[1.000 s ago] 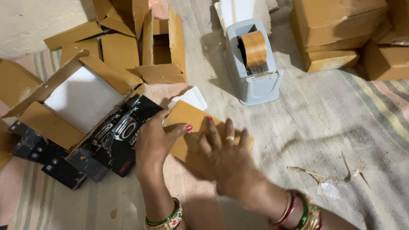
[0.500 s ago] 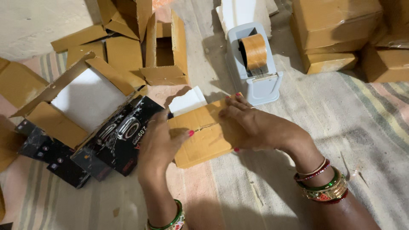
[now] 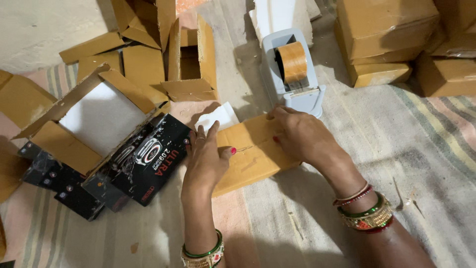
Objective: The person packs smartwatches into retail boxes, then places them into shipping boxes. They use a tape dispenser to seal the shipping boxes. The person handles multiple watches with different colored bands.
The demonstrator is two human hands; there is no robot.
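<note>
A small closed brown cardboard box (image 3: 253, 156) lies on the striped mat in front of me. My left hand (image 3: 206, 159) rests flat on its left end, fingers spread, thumb on the top face. On the box's right part sits my right hand (image 3: 300, 134), fingers curled over the far edge near the tape dispenser (image 3: 292, 72). Both wrists wear bangles. A strip of tape seems to run along the box's seam, but I cannot tell for sure.
Black printed product boxes (image 3: 146, 159) lie left of the hands. An open carton with white foam (image 3: 94, 116) sits further left, an empty open carton (image 3: 188, 59) behind. Sealed brown boxes (image 3: 386, 39) are stacked at the back right. A white foam piece (image 3: 218, 116) lies behind the box.
The right hand slid from the middle of the box to its right, far edge. The left hand stayed on the left end. The box turned slightly and lies flatter.
</note>
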